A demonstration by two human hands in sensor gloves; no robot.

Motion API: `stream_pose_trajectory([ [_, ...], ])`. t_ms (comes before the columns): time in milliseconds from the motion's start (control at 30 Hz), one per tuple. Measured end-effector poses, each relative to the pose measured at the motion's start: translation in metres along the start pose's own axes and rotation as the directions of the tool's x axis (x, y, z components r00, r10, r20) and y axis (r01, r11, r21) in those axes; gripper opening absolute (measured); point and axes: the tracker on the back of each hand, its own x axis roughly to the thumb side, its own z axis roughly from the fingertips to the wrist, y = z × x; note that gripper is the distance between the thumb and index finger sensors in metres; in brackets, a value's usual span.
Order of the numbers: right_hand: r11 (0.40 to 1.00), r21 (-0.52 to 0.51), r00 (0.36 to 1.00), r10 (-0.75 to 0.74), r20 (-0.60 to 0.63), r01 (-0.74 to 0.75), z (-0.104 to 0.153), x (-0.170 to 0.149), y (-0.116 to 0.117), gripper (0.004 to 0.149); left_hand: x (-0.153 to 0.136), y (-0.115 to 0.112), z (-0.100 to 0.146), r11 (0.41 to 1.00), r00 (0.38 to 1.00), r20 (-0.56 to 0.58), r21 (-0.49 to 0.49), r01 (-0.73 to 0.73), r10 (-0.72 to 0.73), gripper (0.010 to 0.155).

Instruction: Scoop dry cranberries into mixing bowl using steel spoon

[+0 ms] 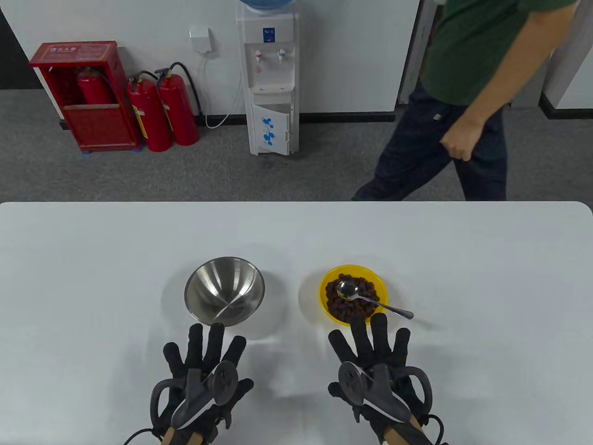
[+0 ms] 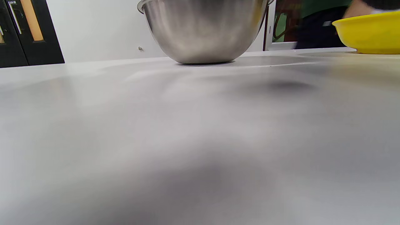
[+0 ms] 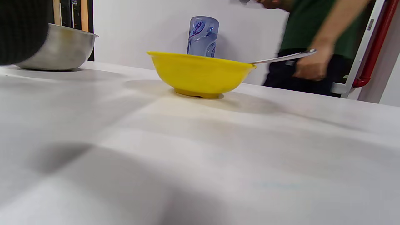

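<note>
While both gloved hands lie flat on the white tabletop [image 1: 92, 259] at the near edge of the table view, nothing is held: the left hand [image 1: 201, 371] has its fingers [image 1: 194, 338] spread wide and pointing at the mixing bowl [image 1: 224, 290], and the right hand [image 1: 377, 366] has its fingers [image 1: 377, 331] spread just as wide, tips just short of the yellow bowl [image 1: 353, 294]. That yellow bowl sits right of the mixing bowl, the two apart, and it carries the dry cranberries [image 1: 336, 301]. The steel spoon [image 1: 366, 299] rests in it, scoop on the fruit, handle running out over the near right rim toward the right hand without touching it. Beyond the tabletop a person in a green shirt [image 1: 463, 92] walks past, with a water dispenser [image 1: 268, 79] and red fire extinguishers [image 1: 162, 111] against the far wall. Over to the left wrist view: low across the tabletop [image 2: 187, 140], the mixing bowl [image 2: 203, 31] stands straight ahead, the yellow bowl [image 2: 368, 34] at the far right; no fingers show here. Right wrist view now: the yellow bowl [image 3: 200, 73] sits centre, the steel spoon [image 3: 284, 57] handle jutting out over its right rim, the mixing bowl [image 3: 59, 50] off to the left, and a dark patch of glove [image 3: 22, 28] fills the top left corner.
</note>
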Motion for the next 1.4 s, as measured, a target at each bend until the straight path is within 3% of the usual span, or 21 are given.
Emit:
stream_pose_trajectory([
  [333,0.998,-0.035,0.998,-0.056,-0.002,0.056,0.0,-0.003,-0.001,0.099,-0.004,0.0,-0.001,0.998,0.998,-0.006,-0.01,-0.068,0.068,0.08],
  [500,0.997,-0.032,0.997,-0.074,-0.012,0.074,0.0,-0.006,-0.001,0.098,-0.018,0.001,-0.003,0.973,0.972,-0.038,-0.015,-0.231,0.231,0.079],
  [667,0.991,-0.051,0.992,-0.122,-0.018,0.121,0.001,-0.01,-0.005,0.097,-0.039,0.008,-0.007,0.908,0.903,-0.099,0.037,-0.416,0.418,0.078],
  [800,0.987,-0.073,0.989,-0.146,-0.02,0.145,0.001,-0.013,-0.009,0.097,-0.067,0.012,-0.025,0.802,0.773,-0.222,0.104,-0.588,0.595,0.08],
  [900,0.985,-0.068,0.987,-0.161,-0.021,0.159,0.001,-0.014,-0.009,0.096,-0.084,0.008,-0.043,0.757,0.686,-0.352,0.113,-0.644,0.636,0.081],
  [1067,0.981,-0.071,0.983,-0.183,-0.025,0.181,0.0,-0.017,-0.01,0.096,-0.093,-0.006,-0.067,0.48,0.375,-0.453,0.139,-0.866,0.809,0.082],
  [1200,0.979,-0.07,0.981,-0.194,-0.027,0.192,0.0,-0.018,-0.01,0.096,-0.091,-0.014,-0.079,0.417,0.319,-0.497,0.097,-0.904,0.807,0.078],
  [1400,0.976,-0.077,0.978,-0.205,-0.028,0.202,0.0,-0.02,-0.011,0.095,-0.087,-0.024,-0.087,0.359,0.247,-0.498,0.142,-0.923,0.831,0.07],
])
